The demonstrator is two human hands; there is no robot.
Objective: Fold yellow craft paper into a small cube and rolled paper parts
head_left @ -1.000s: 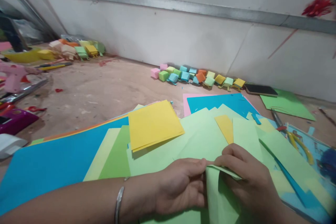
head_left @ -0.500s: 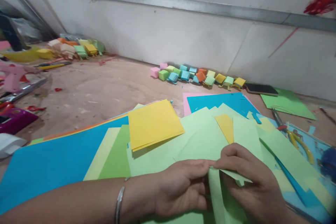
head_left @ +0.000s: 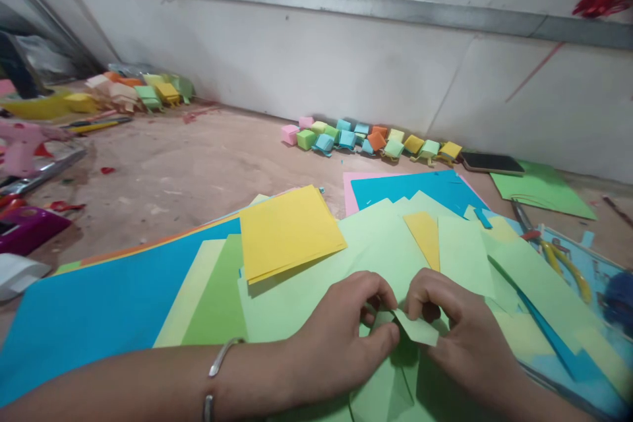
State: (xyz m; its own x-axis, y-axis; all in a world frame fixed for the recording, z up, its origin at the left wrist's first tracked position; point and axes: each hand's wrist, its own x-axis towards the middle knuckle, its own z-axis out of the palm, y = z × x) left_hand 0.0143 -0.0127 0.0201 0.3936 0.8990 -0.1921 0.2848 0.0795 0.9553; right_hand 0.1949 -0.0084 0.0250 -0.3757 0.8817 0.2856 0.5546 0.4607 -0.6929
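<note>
Between my two hands is a piece of pale green paper (head_left: 419, 330), with folds and a raised flap. My left hand (head_left: 346, 330), with a metal bangle (head_left: 223, 357) on its wrist, pinches the paper's left side between thumb and curled fingers. My right hand (head_left: 465, 330) grips the flap on the right side with bent fingers. Below the hands, more green paper (head_left: 380, 392) slopes down; its lower part leaves the picture. Pale green sheets (head_left: 316, 290) lie under and beyond the hands, with yellow square sheets (head_left: 291, 231) on top of them to the left.
Several small folded paper boxes (head_left: 347, 139) stand along the wall, beside a phone (head_left: 492, 163). Pliers (head_left: 564, 264) with yellow handles lie at right. A large blue sheet (head_left: 99, 316) covers the left front. A pink glue gun (head_left: 22, 145) and a purple object (head_left: 30, 227) lie far left.
My left hand has turned over, its back now facing up and its fingers curled over the paper. The paper's flap has swung, and the strip between my hands now shows a different side.
</note>
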